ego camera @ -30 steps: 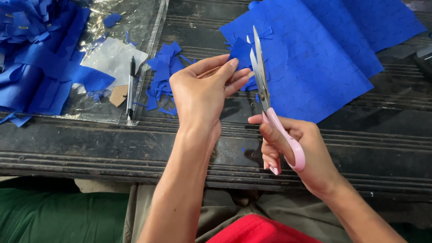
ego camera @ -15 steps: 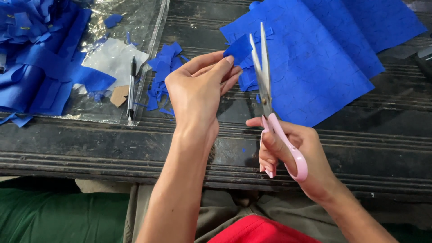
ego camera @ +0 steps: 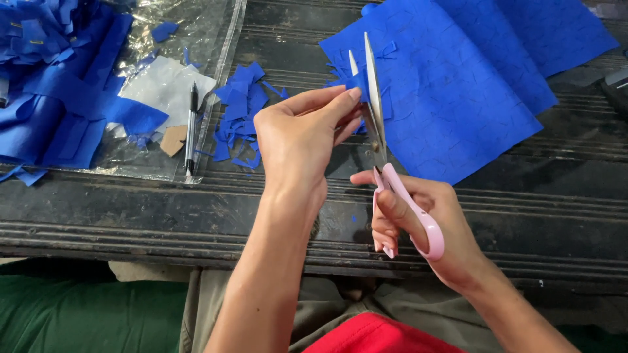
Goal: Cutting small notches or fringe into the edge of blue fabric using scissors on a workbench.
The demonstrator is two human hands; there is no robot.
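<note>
The dark ridged bench (ego camera: pixel 523 196) ran across the whole view, its boards scuffed and grooved. On it, at the upper right, lay the broad sheet of blue fabric (ego camera: pixel 471 85), its near-left edge ragged with small snipped tabs. At the upper left a heap of blue offcuts (ego camera: pixel 59 78) sat on a clear plastic sheet (ego camera: pixel 196 33), and beside it a smaller pile of blue scraps (ego camera: pixel 239 111) had gathered near a black pen (ego camera: pixel 191 127) and a bit of brown card (ego camera: pixel 172 139).

The left hand (ego camera: pixel 297 140) was held above the bench, fingers curled together, thumb and forefinger pinching a small blue piece (ego camera: pixel 358 82) at their tips. That piece lay up and to the right of the fingers — directly against the scissors (ego camera: pixel 386 144), between the two blades, which stood slightly parted. The right hand (ego camera: pixel 418 225) gripped the pink handles, thumb through one loop and the other fingers wrapped through and under the second.

The scissors' long axis ran nearly straight away from the person, tips pointing toward the far edge of the bench, while the pinched piece crossed it from the left. The left hand was the nearer to the piece, touching it; the right reached it only through the blades — well back at the handles.
</note>
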